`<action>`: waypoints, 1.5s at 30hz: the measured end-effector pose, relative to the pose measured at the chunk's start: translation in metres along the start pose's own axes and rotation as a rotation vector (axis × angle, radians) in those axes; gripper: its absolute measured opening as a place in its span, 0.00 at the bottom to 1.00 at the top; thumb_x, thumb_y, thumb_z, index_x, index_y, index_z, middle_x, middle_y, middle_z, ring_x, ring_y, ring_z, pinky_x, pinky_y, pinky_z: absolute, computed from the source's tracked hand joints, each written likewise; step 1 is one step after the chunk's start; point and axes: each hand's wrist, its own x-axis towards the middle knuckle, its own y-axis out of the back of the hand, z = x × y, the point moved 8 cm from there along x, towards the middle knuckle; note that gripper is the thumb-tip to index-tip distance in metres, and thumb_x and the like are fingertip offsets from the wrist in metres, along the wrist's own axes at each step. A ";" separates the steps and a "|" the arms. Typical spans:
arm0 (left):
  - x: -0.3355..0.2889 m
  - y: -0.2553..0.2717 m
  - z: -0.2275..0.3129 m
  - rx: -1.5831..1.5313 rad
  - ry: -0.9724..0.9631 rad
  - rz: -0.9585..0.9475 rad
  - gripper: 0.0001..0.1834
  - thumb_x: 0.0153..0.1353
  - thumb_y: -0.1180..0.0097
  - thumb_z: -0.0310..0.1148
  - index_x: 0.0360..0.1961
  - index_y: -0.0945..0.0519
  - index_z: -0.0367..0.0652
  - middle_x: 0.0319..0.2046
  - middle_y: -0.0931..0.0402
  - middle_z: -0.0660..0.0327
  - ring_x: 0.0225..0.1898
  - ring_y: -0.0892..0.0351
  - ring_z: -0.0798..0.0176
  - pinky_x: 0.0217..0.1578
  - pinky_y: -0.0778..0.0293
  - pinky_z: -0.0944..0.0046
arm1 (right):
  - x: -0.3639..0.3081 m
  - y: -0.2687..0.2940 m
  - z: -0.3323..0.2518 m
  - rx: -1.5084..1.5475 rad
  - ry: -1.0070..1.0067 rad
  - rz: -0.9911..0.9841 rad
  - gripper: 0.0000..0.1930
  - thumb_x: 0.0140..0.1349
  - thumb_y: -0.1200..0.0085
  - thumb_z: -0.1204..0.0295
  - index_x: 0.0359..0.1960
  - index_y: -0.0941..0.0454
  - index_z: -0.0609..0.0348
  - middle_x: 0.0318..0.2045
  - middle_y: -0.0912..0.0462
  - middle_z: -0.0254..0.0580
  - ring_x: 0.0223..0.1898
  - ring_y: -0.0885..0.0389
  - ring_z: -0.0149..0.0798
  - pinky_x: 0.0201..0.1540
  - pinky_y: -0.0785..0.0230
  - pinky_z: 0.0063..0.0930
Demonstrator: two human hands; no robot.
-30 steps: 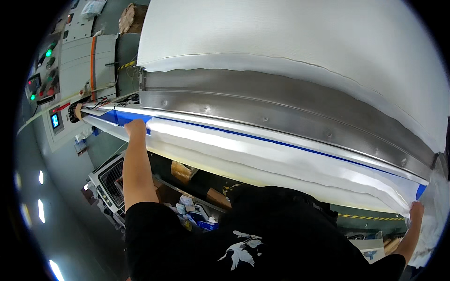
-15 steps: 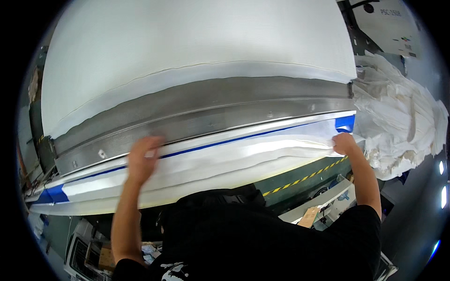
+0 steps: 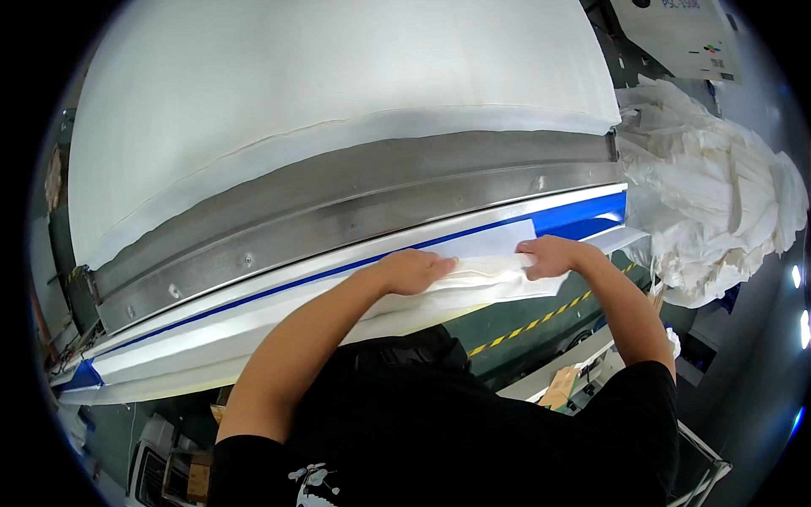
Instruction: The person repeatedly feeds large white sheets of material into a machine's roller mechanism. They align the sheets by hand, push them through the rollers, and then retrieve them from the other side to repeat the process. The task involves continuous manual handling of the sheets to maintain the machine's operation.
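White cloth (image 3: pixel 486 272): long axis slants, lower left to upper right.

Green floor (image 3: pixel 515 314) showing right of centre, yellow-and-black stripe (image 3: pixel 530 324) slanting across it. Bright white lights (image 3: pixel 805 328) glaring at right edge. White panel (image 3: pixel 676 42), upper right; cardboard box (image 3: pixel 198 479), lower left.

I see the white sheet (image 3: pixel 338 68) bright and evenly lit, its texture nearly washed out, while the black shirt (image 3: pixel 507 431) swallows most detail. Dull sheen runs along the metal strip (image 3: pixel 355 198); small bright streaks (image 3: pixel 805 329) glow at my right rim. The lens bows straight edges and blackens the corners. The white cloth (image 3: pixel 490 275) reads pale, with faint fold shadows.
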 end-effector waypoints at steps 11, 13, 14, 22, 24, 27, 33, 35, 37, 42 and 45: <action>-0.200 0.137 -0.070 -0.254 0.177 0.898 0.15 0.66 0.49 0.39 0.47 0.22 0.40 0.37 0.21 0.62 0.39 0.24 0.69 0.41 0.28 0.67 | 0.058 -0.008 0.009 0.186 -0.218 -0.131 0.14 0.48 0.36 0.66 0.33 0.19 0.61 0.29 0.16 0.40 0.30 0.16 0.34 0.32 0.25 0.27; -0.226 0.135 -0.093 -0.315 0.170 0.973 0.14 0.66 0.48 0.37 0.46 0.22 0.39 0.36 0.21 0.63 0.39 0.25 0.71 0.41 0.29 0.69 | 0.057 -0.006 0.003 0.105 -0.164 0.013 0.13 0.48 0.37 0.66 0.31 0.19 0.61 0.26 0.16 0.40 0.28 0.17 0.35 0.33 0.26 0.28; -0.240 0.130 -0.103 -0.309 0.184 0.989 0.13 0.66 0.48 0.36 0.46 0.22 0.38 0.36 0.21 0.63 0.39 0.25 0.71 0.41 0.29 0.70 | 0.056 -0.009 0.000 0.053 -0.153 0.065 0.12 0.47 0.37 0.65 0.30 0.19 0.60 0.25 0.16 0.40 0.28 0.17 0.36 0.33 0.26 0.28; -0.280 0.079 -0.112 -0.103 0.364 1.139 0.11 0.64 0.45 0.33 0.43 0.21 0.37 0.33 0.19 0.60 0.34 0.23 0.70 0.36 0.27 0.69 | 0.059 -0.035 -0.052 0.000 -0.062 0.320 0.10 0.55 0.43 0.63 0.33 0.19 0.56 0.29 0.16 0.46 0.33 0.18 0.49 0.38 0.27 0.40; -0.285 0.075 -0.101 0.051 0.368 1.166 0.10 0.63 0.45 0.31 0.42 0.20 0.38 0.34 0.19 0.56 0.35 0.20 0.61 0.37 0.26 0.65 | 0.057 -0.037 -0.064 0.012 -0.079 0.352 0.11 0.56 0.45 0.61 0.34 0.19 0.53 0.30 0.16 0.47 0.35 0.18 0.52 0.40 0.27 0.44; -0.303 0.071 -0.092 0.212 0.378 1.231 0.08 0.61 0.45 0.30 0.40 0.20 0.40 0.36 0.20 0.53 0.38 0.19 0.52 0.40 0.25 0.59 | 0.053 -0.038 -0.082 0.028 -0.084 0.414 0.11 0.58 0.47 0.61 0.32 0.19 0.53 0.29 0.17 0.46 0.35 0.19 0.52 0.39 0.27 0.45; -0.322 0.055 -0.104 0.649 0.490 1.007 0.14 0.58 0.44 0.35 0.44 0.21 0.43 0.42 0.21 0.53 0.45 0.23 0.48 0.48 0.30 0.52 | 0.052 -0.053 -0.088 0.055 -0.087 0.378 0.13 0.59 0.49 0.59 0.34 0.21 0.54 0.33 0.17 0.48 0.37 0.19 0.53 0.40 0.27 0.48; -0.318 0.050 -0.115 0.714 0.474 0.932 0.17 0.59 0.45 0.40 0.47 0.21 0.44 0.47 0.23 0.53 0.50 0.27 0.47 0.53 0.34 0.49 | 0.054 -0.054 -0.084 0.018 -0.098 0.403 0.13 0.60 0.49 0.58 0.36 0.20 0.54 0.34 0.17 0.48 0.38 0.19 0.53 0.40 0.27 0.48; -0.334 0.052 -0.133 0.776 0.666 0.935 0.18 0.60 0.46 0.41 0.48 0.22 0.44 0.49 0.25 0.50 0.52 0.29 0.45 0.55 0.36 0.48 | 0.057 -0.056 -0.078 -0.011 -0.132 0.386 0.14 0.60 0.49 0.57 0.36 0.20 0.52 0.33 0.17 0.48 0.39 0.19 0.53 0.41 0.27 0.49; -0.377 0.073 -0.174 0.813 0.824 0.921 0.17 0.61 0.47 0.42 0.42 0.23 0.39 0.40 0.25 0.49 0.43 0.25 0.44 0.45 0.31 0.47 | 0.058 -0.055 -0.084 0.083 -0.059 0.363 0.16 0.61 0.54 0.59 0.41 0.21 0.54 0.38 0.17 0.50 0.42 0.19 0.53 0.44 0.27 0.49; -0.405 0.082 -0.200 0.835 1.036 0.861 0.19 0.60 0.45 0.43 0.42 0.23 0.38 0.40 0.24 0.49 0.43 0.25 0.44 0.45 0.31 0.47 | 0.056 -0.055 -0.087 0.085 -0.052 0.353 0.16 0.62 0.54 0.58 0.42 0.21 0.55 0.39 0.17 0.49 0.43 0.20 0.53 0.45 0.28 0.48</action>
